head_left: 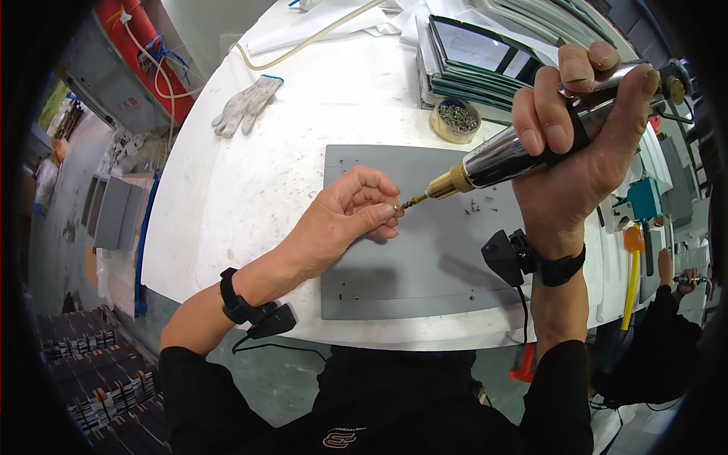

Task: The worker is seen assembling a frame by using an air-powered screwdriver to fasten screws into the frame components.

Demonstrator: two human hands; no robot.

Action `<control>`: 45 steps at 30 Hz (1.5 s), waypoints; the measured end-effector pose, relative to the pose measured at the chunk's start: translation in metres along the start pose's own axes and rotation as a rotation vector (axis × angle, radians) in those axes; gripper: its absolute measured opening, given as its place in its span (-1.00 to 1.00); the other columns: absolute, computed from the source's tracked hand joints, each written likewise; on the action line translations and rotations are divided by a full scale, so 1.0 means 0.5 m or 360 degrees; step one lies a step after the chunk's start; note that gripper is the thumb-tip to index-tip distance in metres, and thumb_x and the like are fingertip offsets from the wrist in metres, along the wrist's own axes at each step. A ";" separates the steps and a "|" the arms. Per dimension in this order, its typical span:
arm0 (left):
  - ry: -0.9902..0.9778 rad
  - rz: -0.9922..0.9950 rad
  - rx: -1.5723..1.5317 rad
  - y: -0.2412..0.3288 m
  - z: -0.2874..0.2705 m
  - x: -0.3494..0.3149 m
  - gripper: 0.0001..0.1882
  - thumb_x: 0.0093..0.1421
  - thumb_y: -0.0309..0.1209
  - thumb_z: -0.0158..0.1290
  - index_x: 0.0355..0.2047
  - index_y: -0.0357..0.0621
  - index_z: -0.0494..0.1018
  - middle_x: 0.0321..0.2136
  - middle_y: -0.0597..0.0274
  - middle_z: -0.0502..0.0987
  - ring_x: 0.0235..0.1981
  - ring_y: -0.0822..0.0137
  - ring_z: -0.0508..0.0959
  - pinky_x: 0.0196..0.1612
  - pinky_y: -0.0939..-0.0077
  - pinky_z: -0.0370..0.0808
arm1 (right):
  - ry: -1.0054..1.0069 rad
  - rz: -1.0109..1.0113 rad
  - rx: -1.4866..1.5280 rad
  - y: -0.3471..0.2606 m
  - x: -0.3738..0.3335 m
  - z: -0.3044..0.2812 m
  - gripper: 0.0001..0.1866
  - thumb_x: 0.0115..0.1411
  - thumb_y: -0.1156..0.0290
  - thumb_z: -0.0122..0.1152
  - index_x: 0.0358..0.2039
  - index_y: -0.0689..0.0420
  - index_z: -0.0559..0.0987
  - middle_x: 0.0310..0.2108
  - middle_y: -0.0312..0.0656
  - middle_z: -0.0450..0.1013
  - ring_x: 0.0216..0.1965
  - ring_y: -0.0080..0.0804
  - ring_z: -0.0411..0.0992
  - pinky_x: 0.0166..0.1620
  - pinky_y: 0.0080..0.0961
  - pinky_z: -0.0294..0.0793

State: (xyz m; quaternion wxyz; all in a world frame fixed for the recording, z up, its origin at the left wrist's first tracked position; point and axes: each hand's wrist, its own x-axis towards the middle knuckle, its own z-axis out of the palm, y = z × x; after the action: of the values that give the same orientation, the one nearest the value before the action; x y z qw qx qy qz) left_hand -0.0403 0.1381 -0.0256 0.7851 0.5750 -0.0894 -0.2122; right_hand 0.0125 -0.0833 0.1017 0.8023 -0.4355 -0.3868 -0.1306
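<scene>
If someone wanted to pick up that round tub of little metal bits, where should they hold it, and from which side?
Probably around the outer wall of the tub, just below the rim, coming from the left. It stands upright and open, with small metal pieces inside. A panel stack rises behind it, and the driver slants past its near right side.

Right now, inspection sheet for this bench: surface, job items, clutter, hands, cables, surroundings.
Surface: white table, marked and specked.
Job's things: grey panel, flat; loose screws on it; silver driver, bit toward the left hand.
Clutter: pale glove, tub of small metal parts, stacked glass panes.
Hands: left pinches a small brassy piece at the bit's tip, type unclear; right hand grips the driver.
Cables: black cords on both wrist devices; pale hose across the table's far side.
Surroundings: another person at right; red cylinder upper left.
</scene>
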 end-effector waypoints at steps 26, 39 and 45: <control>-0.0032 -0.0008 -0.0131 -0.016 -0.042 -0.008 -0.73 0.39 -0.34 0.14 0.04 -0.09 0.41 -0.18 0.24 0.56 -0.19 0.42 0.62 -0.07 0.50 0.61 | -0.0085 0.0072 0.0079 0.052 0.007 0.014 -0.58 0.50 -0.07 -0.06 -0.12 0.07 0.40 -0.34 -0.37 0.37 -0.64 -0.72 0.15 -0.59 -0.71 0.28; 0.0418 0.0326 0.0845 0.043 -0.088 0.031 -0.79 0.37 -0.51 0.11 -0.01 -0.16 0.44 -0.16 0.22 0.65 -0.07 0.46 0.62 0.09 0.55 0.49 | 0.0085 -0.0013 -0.0255 0.152 0.069 0.129 -0.50 0.39 -0.10 0.19 -0.47 0.08 0.50 -0.60 -0.35 0.45 -0.77 -0.70 0.30 -0.75 -0.64 0.26; 0.0445 0.0333 0.1158 0.021 -0.116 0.053 -0.76 0.36 -0.45 0.03 0.01 -0.19 0.47 -0.09 0.14 0.68 -0.13 0.34 0.62 0.02 0.42 0.52 | 0.0105 0.0179 -0.0360 0.224 0.057 0.090 -0.59 0.38 0.08 0.27 -0.47 0.15 0.58 -0.66 -0.35 0.44 -0.76 -0.68 0.32 -0.71 -0.66 0.27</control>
State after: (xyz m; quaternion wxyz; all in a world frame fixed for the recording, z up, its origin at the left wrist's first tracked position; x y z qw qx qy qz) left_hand 0.0081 0.1794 -0.0369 0.5522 0.8265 -0.1090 -0.0052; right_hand 0.0700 0.0223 0.0703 0.7663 -0.5398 -0.3180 -0.1423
